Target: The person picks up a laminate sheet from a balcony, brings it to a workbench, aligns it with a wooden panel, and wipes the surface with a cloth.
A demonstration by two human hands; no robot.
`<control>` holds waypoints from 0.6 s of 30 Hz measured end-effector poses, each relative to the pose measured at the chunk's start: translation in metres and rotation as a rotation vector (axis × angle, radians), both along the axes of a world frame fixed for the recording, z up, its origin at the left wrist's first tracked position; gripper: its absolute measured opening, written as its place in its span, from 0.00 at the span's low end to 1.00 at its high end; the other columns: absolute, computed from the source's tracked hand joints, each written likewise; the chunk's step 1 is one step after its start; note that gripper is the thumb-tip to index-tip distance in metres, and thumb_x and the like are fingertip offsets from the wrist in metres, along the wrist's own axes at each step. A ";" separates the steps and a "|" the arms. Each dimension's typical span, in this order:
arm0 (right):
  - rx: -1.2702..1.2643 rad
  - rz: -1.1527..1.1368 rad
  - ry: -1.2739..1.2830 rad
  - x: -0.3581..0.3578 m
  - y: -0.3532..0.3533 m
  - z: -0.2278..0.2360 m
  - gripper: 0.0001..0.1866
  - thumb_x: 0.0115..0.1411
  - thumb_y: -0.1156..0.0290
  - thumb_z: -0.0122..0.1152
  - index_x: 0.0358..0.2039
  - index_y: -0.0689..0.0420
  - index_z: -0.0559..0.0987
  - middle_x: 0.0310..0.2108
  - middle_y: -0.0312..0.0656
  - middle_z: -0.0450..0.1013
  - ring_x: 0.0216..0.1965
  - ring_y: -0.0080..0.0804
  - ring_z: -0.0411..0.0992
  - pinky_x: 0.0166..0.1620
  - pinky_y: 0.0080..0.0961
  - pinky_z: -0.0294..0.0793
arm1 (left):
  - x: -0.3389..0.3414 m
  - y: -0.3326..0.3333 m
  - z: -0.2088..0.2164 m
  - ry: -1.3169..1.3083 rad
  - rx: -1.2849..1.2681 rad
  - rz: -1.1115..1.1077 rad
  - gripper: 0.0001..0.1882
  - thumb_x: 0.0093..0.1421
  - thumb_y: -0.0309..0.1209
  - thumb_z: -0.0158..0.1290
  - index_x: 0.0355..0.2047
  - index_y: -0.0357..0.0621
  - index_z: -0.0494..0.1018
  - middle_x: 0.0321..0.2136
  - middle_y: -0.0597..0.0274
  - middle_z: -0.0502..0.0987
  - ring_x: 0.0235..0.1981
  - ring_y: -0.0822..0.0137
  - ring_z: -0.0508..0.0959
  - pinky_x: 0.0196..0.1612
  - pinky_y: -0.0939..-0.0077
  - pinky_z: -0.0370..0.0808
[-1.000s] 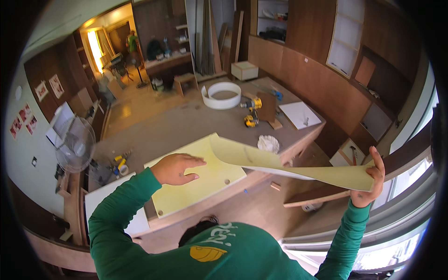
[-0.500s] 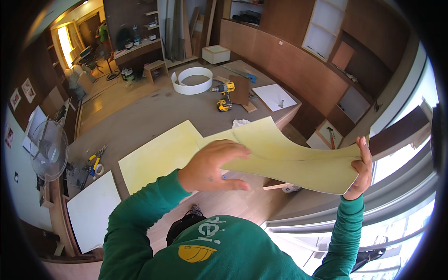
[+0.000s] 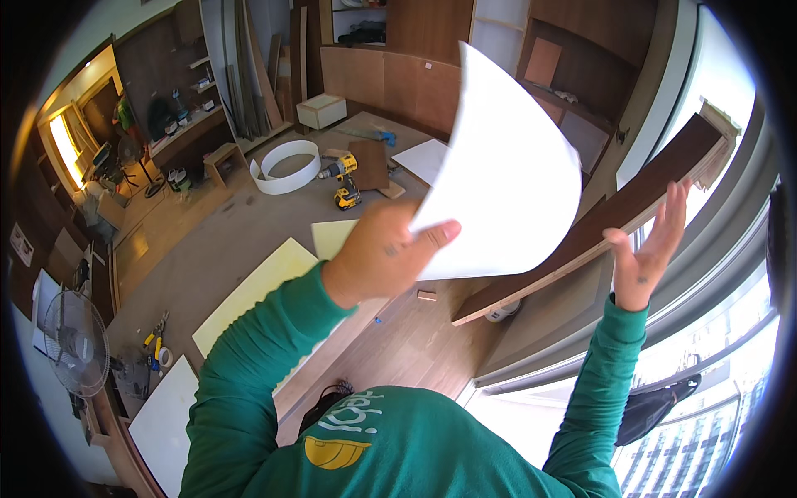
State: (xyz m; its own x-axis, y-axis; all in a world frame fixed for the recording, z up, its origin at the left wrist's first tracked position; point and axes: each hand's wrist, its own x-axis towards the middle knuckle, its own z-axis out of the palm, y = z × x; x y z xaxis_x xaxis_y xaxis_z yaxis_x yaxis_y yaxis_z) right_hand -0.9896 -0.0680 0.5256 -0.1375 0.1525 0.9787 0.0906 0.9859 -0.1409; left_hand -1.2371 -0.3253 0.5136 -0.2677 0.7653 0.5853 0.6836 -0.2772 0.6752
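Sheet (image 3: 510, 178) bows upward, probably because the left hand (image 3: 383, 251) pinches only its near left edge; the right hand (image 3: 649, 249) is spread, apart.

White lettering (image 3: 352, 417) on a green shirt (image 3: 448, 444) — slanting, a yellow helmet emblem (image 3: 334, 453) just below it

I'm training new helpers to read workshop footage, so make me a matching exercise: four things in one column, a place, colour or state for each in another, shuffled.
Column one
1. Left hand
2. Right hand
3. Drill
4. Fan

Column two
A. Open, touching nothing
B. At the picture's left, with a round guard
C. Gripping a raised, curved sheet
D. Yellow and black, on the table

Pairs: 1-C, 2-A, 3-D, 4-B
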 end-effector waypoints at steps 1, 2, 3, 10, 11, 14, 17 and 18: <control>-0.152 0.068 0.105 0.005 0.004 -0.018 0.57 0.54 0.39 0.73 0.74 0.56 0.56 0.77 0.52 0.47 0.76 0.55 0.49 0.74 0.57 0.50 | -0.004 -0.004 0.008 -0.047 0.068 0.014 0.16 0.70 0.36 0.56 0.48 0.35 0.79 0.34 0.48 0.84 0.33 0.60 0.84 0.41 0.67 0.79; -0.300 0.137 0.206 0.012 0.006 -0.039 0.54 0.59 0.38 0.68 0.74 0.55 0.55 0.77 0.51 0.48 0.75 0.56 0.51 0.73 0.57 0.52 | -0.008 -0.010 0.020 -0.093 0.140 0.028 0.16 0.70 0.37 0.56 0.48 0.34 0.79 0.34 0.52 0.84 0.34 0.64 0.83 0.41 0.68 0.79; -0.476 0.162 0.266 0.024 0.010 -0.066 0.51 0.63 0.37 0.62 0.74 0.55 0.55 0.76 0.50 0.49 0.74 0.55 0.52 0.72 0.56 0.54 | -0.013 -0.013 0.030 -0.176 0.173 -0.003 0.16 0.70 0.36 0.57 0.48 0.34 0.79 0.36 0.55 0.85 0.36 0.67 0.83 0.42 0.70 0.79; -1.354 0.775 0.196 -0.006 0.022 -0.251 0.49 0.67 0.31 0.50 0.75 0.53 0.54 0.75 0.47 0.52 0.72 0.51 0.55 0.69 0.53 0.57 | -0.028 -0.039 0.095 -0.573 0.432 -0.190 0.15 0.68 0.34 0.59 0.50 0.38 0.79 0.42 0.61 0.84 0.42 0.70 0.82 0.48 0.72 0.78; -1.336 0.808 0.212 -0.020 0.021 -0.249 0.51 0.65 0.29 0.50 0.75 0.52 0.53 0.75 0.47 0.52 0.73 0.51 0.54 0.69 0.54 0.57 | -0.037 -0.046 0.098 -0.496 0.427 -0.171 0.14 0.69 0.34 0.58 0.50 0.38 0.79 0.42 0.60 0.84 0.42 0.68 0.82 0.50 0.71 0.78; -1.398 1.371 0.236 -0.056 0.037 -0.223 0.58 0.58 0.21 0.49 0.76 0.51 0.52 0.76 0.46 0.51 0.73 0.50 0.53 0.71 0.56 0.55 | -0.037 -0.061 0.111 -0.690 0.478 -0.345 0.16 0.70 0.35 0.56 0.51 0.38 0.77 0.45 0.60 0.83 0.46 0.65 0.82 0.52 0.68 0.78; -1.359 1.453 0.398 -0.095 0.049 -0.177 0.62 0.53 0.20 0.55 0.75 0.53 0.55 0.74 0.41 0.55 0.72 0.45 0.55 0.72 0.52 0.55 | -0.066 -0.083 0.108 -0.828 0.381 -0.647 0.22 0.76 0.38 0.45 0.61 0.35 0.69 0.57 0.53 0.78 0.57 0.56 0.79 0.62 0.60 0.73; -1.338 1.502 0.440 -0.109 0.057 -0.164 0.61 0.53 0.21 0.56 0.74 0.54 0.56 0.74 0.40 0.56 0.72 0.44 0.55 0.72 0.51 0.55 | -0.069 -0.091 0.107 -0.881 0.432 -0.614 0.23 0.76 0.39 0.44 0.61 0.35 0.69 0.57 0.52 0.78 0.57 0.55 0.78 0.62 0.60 0.73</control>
State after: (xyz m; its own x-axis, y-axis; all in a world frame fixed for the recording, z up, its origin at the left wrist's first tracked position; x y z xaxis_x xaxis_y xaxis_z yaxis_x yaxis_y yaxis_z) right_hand -1.0982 -0.0107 0.3620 -0.6468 0.6640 0.3751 -0.7511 -0.4696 -0.4640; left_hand -1.3065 -0.4166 0.6209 -0.3651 0.6896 0.6254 -0.3064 -0.7234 0.6187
